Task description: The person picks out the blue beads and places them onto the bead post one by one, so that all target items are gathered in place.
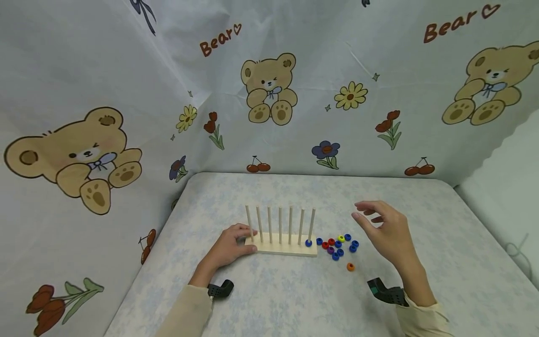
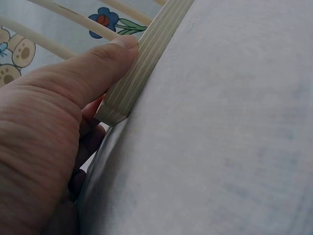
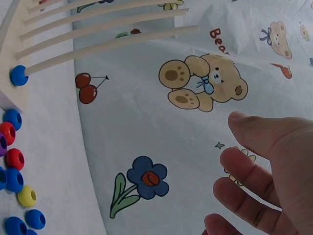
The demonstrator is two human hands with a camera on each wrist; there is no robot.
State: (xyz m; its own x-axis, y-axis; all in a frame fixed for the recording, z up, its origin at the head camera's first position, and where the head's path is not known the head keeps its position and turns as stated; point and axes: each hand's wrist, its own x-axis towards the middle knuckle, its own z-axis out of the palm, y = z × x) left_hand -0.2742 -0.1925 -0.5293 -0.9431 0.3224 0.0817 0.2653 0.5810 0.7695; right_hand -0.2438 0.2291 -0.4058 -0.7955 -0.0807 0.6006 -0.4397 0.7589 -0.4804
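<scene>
A wooden peg board (image 1: 284, 250) with several upright pegs lies on the table. My left hand (image 1: 229, 244) grips its left end; in the left wrist view the thumb (image 2: 110, 56) lies against the board's edge (image 2: 142, 68), with the other fingers partly hidden behind. One blue bead (image 1: 309, 243) sits at the base of the rightmost peg. My right hand (image 1: 389, 231) is raised to the right of the loose beads, fingers loosely bent and apart from the thumb, holding nothing. In the right wrist view, the threaded blue bead (image 3: 19, 76) shows at the peg's foot.
Right of the board lie several loose blue beads (image 1: 335, 256), red beads (image 1: 331, 242), a purple bead (image 1: 330, 250) and a yellow bead (image 1: 341, 238). An orange bead (image 1: 350, 267) lies nearer the front. A bear-print cloth (image 1: 311, 42) hangs behind the table (image 1: 269, 299).
</scene>
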